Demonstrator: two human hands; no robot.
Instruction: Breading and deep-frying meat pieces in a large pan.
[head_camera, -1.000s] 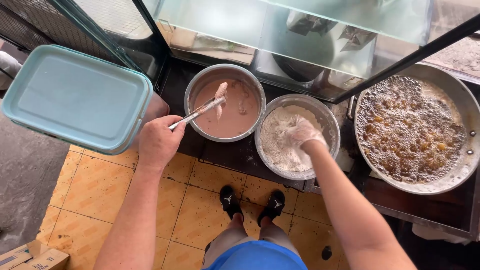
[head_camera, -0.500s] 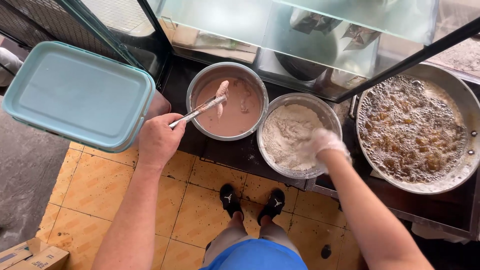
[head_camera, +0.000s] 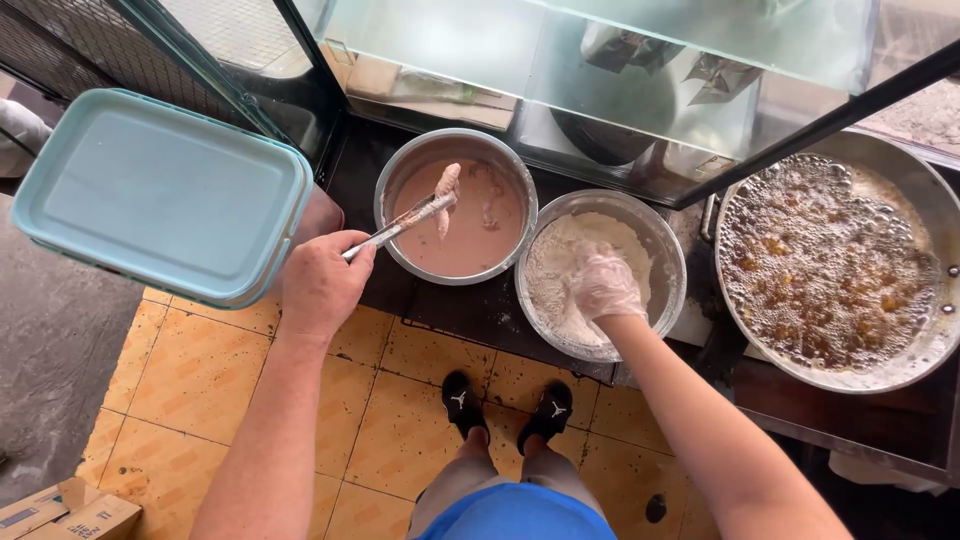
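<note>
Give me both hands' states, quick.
Left hand: closed on tongs gripping a battered piece.
Right hand: gloved, in the flour bowl; grip cannot be told.

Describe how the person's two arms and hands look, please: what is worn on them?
Both arms are bare, with no sleeves showing. The left hand is uncovered. The right hand wears a thin clear glove, dusted white with flour. No watch or jewellery shows.
</note>
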